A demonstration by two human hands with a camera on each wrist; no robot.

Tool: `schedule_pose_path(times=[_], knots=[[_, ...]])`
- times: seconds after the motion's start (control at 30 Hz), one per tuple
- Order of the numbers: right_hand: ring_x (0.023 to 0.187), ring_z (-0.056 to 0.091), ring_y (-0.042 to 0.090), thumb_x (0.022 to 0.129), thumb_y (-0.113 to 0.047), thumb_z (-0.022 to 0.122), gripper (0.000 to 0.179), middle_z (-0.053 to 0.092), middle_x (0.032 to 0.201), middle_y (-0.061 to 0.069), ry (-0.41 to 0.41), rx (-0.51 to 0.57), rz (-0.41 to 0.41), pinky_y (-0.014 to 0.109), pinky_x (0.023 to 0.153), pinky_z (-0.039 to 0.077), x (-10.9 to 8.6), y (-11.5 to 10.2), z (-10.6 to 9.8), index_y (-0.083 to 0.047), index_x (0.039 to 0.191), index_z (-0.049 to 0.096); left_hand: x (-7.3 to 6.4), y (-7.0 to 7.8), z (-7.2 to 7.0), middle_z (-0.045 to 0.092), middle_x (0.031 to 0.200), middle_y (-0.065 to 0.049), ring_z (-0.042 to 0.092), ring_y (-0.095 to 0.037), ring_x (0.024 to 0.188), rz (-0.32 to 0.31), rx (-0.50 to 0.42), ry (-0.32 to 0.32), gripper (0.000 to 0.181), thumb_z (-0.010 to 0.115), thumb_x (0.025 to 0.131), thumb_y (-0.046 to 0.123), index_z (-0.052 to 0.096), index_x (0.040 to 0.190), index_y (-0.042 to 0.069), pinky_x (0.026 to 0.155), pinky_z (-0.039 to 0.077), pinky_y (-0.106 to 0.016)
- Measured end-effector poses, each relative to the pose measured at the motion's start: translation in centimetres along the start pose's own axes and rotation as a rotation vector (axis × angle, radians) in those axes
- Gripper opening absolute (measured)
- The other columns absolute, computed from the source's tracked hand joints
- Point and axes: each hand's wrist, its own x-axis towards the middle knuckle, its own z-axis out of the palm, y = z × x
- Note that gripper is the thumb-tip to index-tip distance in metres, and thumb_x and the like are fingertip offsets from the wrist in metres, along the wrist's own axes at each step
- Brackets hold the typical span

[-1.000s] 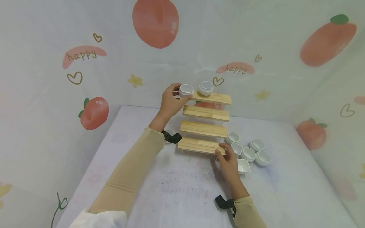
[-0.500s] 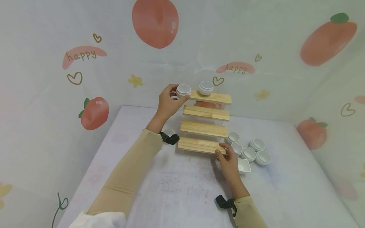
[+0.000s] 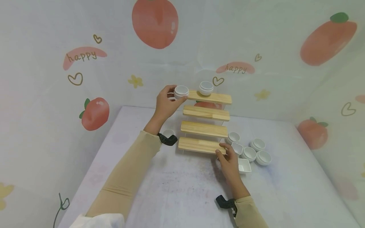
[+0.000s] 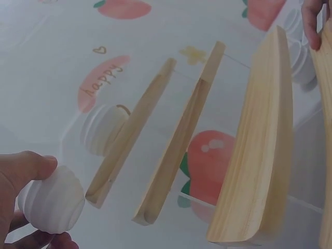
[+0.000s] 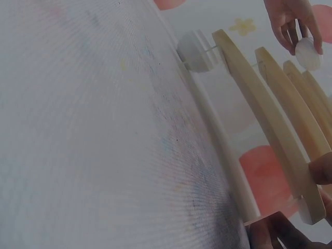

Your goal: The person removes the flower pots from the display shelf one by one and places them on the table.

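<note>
My left hand pinches a small round white bowl between thumb and fingers, by the left end of the top board of a stepped wooden shelf. In the left wrist view, the held bowl is just off the board's end, apart from the wood. Another white bowl stands upright on that top board. My right hand grips the right end of the lowest board, thumb on its front edge. The right wrist view shows the thumb against this board; the other fingers are partly hidden.
Right of the shelf, several white bowls stand close together, among them a square one and a round one. A lone white bowl sits left of the shelf, near my left wrist. A printed cloth wall rises behind.
My left hand has drawn the bowl leftward and slightly down, away from the other bowl on the top board. My right hand and the shelf stay in place.
</note>
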Motion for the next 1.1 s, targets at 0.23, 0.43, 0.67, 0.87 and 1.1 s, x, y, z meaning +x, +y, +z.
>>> schedule_pose_path(times=[0.23, 0.43, 0.67, 0.87, 1.1], knots=[[0.098, 0.064, 0.010, 0.107, -0.017, 0.065, 0.040, 0.054, 0.149, 0.016, 0.000, 0.009, -0.027, 0.021, 0.082, 0.053, -0.1, 0.1, 0.0, -0.010, 0.146, 0.056, -0.3, -0.3, -0.1, 0.064, 0.132, -0.020, 0.066, -0.035, 0.114, 0.002, -0.007, 0.008, 0.060, 0.086, 0.090, 0.020, 0.061, 0.141, 0.003, 0.099, 0.056, -0.046], [0.099, 0.063, 0.008, 0.107, -0.016, 0.065, 0.038, 0.051, 0.155, 0.015, 0.014, 0.000, -0.031, 0.021, 0.082, 0.054, -0.1, 0.4, 0.1, -0.009, 0.144, 0.058, -0.5, -0.3, -0.2, 0.064, 0.131, -0.020, 0.067, -0.034, 0.114, -0.009, -0.010, 0.012, 0.060, 0.086, 0.090, 0.020, 0.061, 0.141, 0.003, 0.100, 0.058, -0.044], [0.096, 0.064, 0.010, 0.107, -0.015, 0.065, 0.038, 0.054, 0.149, 0.013, 0.007, 0.003, -0.019, 0.019, 0.082, 0.054, 0.3, 0.5, 0.0, -0.011, 0.144, 0.058, -0.7, -0.8, -0.4, 0.064, 0.130, -0.020, 0.067, -0.034, 0.115, -0.012, -0.021, 0.014, 0.059, 0.087, 0.090, 0.019, 0.061, 0.141, 0.002, 0.103, 0.058, -0.047], [0.099, 0.064, 0.008, 0.107, -0.015, 0.065, 0.038, 0.050, 0.155, 0.010, 0.008, -0.011, -0.010, 0.019, 0.083, 0.054, 0.4, 0.5, 0.0, -0.012, 0.144, 0.057, -0.9, -1.3, -0.6, 0.064, 0.129, -0.020, 0.066, -0.035, 0.118, -0.027, -0.022, 0.019, 0.059, 0.087, 0.090, 0.019, 0.061, 0.140, 0.002, 0.104, 0.058, -0.046], [0.101, 0.063, 0.008, 0.107, -0.015, 0.065, 0.038, 0.051, 0.156, 0.010, 0.013, -0.012, -0.026, 0.019, 0.083, 0.054, 0.3, 0.3, 0.1, -0.010, 0.144, 0.058, -1.2, -1.6, -0.9, 0.065, 0.129, -0.020, 0.067, -0.033, 0.118, -0.051, -0.026, 0.028, 0.060, 0.087, 0.090, 0.020, 0.061, 0.141, 0.003, 0.105, 0.058, -0.045]])
